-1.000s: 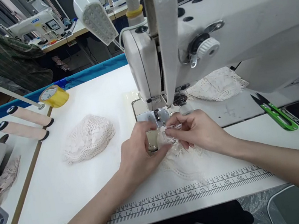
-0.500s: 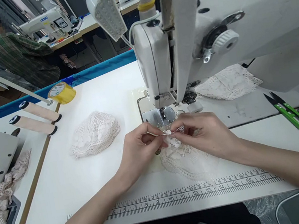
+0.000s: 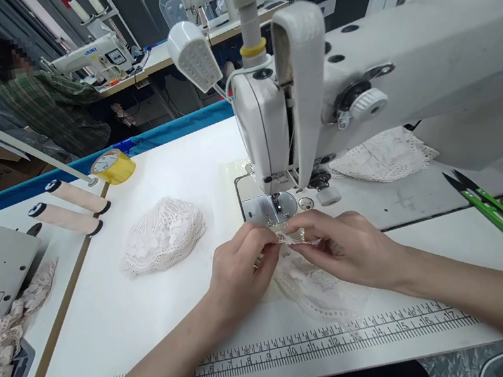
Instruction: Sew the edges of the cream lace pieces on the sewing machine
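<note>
A piece of white lace fabric point(image 3: 316, 284) hangs from my fingers and spreads over the table in front of the sewing machine point(image 3: 265, 128). My left hand point(image 3: 245, 267) pinches its upper edge between thumb and fingers. Close beside it, my right hand point(image 3: 346, 250) grips the same edge, thumb below and forefinger above. Both hands sit just on my side of the needle plate point(image 3: 262, 210) and presser foot. The fingers hide part of the lace edge.
A lace pile point(image 3: 163, 235) lies left, and more lace point(image 3: 384, 156) lies behind the needle. Green thread snips point(image 3: 490, 206) rest at right. Thread cones point(image 3: 66, 218) and yellow tape point(image 3: 113, 166) stand at left. A printed ruler point(image 3: 307, 348) runs along the front edge. A person point(image 3: 49, 106) sits beyond.
The camera view has tilted up, so the scene sits lower. My fingers have shifted on the lace edge, the left hand's more closed, and both hands still hold it.
</note>
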A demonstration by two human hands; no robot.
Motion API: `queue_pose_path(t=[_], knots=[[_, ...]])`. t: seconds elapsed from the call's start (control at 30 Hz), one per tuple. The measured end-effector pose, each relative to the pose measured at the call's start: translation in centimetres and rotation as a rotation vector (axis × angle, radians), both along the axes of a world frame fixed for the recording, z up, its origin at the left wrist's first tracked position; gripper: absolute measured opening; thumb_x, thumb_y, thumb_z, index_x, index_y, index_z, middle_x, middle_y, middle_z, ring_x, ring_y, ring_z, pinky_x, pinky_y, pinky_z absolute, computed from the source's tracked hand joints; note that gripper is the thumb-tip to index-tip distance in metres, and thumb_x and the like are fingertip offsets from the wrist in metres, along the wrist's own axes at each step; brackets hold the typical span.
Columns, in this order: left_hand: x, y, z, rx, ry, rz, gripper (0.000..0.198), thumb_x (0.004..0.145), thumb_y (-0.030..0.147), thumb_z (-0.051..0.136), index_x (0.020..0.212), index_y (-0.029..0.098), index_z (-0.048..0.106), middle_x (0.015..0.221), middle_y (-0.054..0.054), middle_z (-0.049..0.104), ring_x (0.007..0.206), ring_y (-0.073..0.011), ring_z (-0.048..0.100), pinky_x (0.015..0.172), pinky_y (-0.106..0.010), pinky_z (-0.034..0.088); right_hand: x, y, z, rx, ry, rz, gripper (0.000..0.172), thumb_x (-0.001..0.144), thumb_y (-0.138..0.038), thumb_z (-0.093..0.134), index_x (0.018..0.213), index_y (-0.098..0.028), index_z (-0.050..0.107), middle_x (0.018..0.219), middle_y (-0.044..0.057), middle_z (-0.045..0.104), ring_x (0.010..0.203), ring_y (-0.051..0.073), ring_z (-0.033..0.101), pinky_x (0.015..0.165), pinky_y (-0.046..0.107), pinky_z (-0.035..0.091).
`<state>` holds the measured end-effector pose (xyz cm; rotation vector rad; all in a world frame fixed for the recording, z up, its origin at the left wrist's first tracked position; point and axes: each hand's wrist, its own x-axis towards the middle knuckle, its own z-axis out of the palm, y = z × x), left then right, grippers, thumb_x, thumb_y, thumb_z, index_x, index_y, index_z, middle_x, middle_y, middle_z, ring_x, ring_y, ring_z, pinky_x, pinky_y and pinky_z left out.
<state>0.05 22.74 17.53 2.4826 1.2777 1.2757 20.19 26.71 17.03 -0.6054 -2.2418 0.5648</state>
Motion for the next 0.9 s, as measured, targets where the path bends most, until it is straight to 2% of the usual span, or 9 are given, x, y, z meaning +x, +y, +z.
queue_pose_path(t=[0.13, 0.4, 0.6, 0.67, 0.73, 0.9], knots=[[0.06, 0.00, -0.13, -0.018, -0.006, -0.012, 0.013, 0.087, 0.005, 0.056, 0.090, 0.017, 0.054, 0.083, 0.000, 0.062, 0.068, -0.0076, 0.058, 0.058, -0.018, 0.048, 0.01, 0.03, 0.02, 0.064, -0.026, 0.005, 0.016, 0.095, -0.015, 0.050, 0.110, -0.018, 0.048, 0.057, -0.012, 0.041, 0.041, 0.005, 0.038, 0.042, 0.017, 0.032], [0.13, 0.08, -0.08, 0.004, 0.001, -0.025, 0.014, 0.086, 0.005, 0.056, 0.090, 0.018, 0.053, 0.080, 0.000, 0.063, 0.063, -0.0080, 0.055, 0.054, -0.020, 0.044, 0.08, -0.03, 0.09, 0.049, -0.057, 0.017, 0.017, 0.093, -0.014, 0.048, 0.109, -0.019, 0.048, 0.060, -0.010, 0.052, 0.041, 0.005, 0.040, 0.043, 0.018, 0.034], [0.11, 0.20, 0.00, 0.089, 0.083, -0.042, 0.013, 0.086, 0.005, 0.055, 0.089, 0.017, 0.052, 0.074, 0.000, 0.063, 0.062, -0.0102, 0.055, 0.056, -0.024, 0.044, 0.04, 0.12, 0.11, 0.079, -0.047, 0.028, 0.021, 0.093, -0.012, 0.047, 0.112, -0.019, 0.052, 0.066, -0.008, 0.060, 0.043, 0.004, 0.045, 0.045, 0.016, 0.038], [0.03, 0.26, -0.08, 0.146, 0.135, -0.040, 0.013, 0.087, 0.004, 0.055, 0.089, 0.017, 0.052, 0.072, 0.000, 0.062, 0.060, -0.0105, 0.055, 0.055, -0.025, 0.043, 0.05, 0.21, 0.09, 0.155, -0.020, -0.008, 0.019, 0.094, -0.010, 0.047, 0.109, -0.019, 0.054, 0.064, -0.008, 0.060, 0.046, 0.005, 0.049, 0.046, 0.017, 0.039], [-0.02, 0.28, -0.12, 0.186, 0.175, -0.032, 0.013, 0.088, 0.005, 0.054, 0.090, 0.017, 0.052, 0.068, 0.002, 0.060, 0.058, -0.0103, 0.054, 0.054, -0.025, 0.042, 0.17, 0.28, 0.17, 0.303, 0.012, -0.056, 0.017, 0.093, -0.008, 0.048, 0.104, -0.019, 0.056, 0.061, -0.008, 0.059, 0.046, 0.006, 0.051, 0.044, 0.018, 0.038], [0.24, 0.03, 0.11, 0.091, 0.113, 0.002, 0.016, 0.092, 0.009, 0.052, 0.106, 0.018, 0.054, 0.075, 0.002, 0.066, 0.061, -0.0092, 0.059, 0.057, -0.022, 0.048, 0.89, 0.21, 0.64, 0.766, -0.017, -0.017, 0.016, 0.086, -0.002, 0.057, 0.091, -0.015, 0.065, 0.061, -0.002, 0.062, 0.050, 0.010, 0.052, 0.041, 0.024, 0.037]])
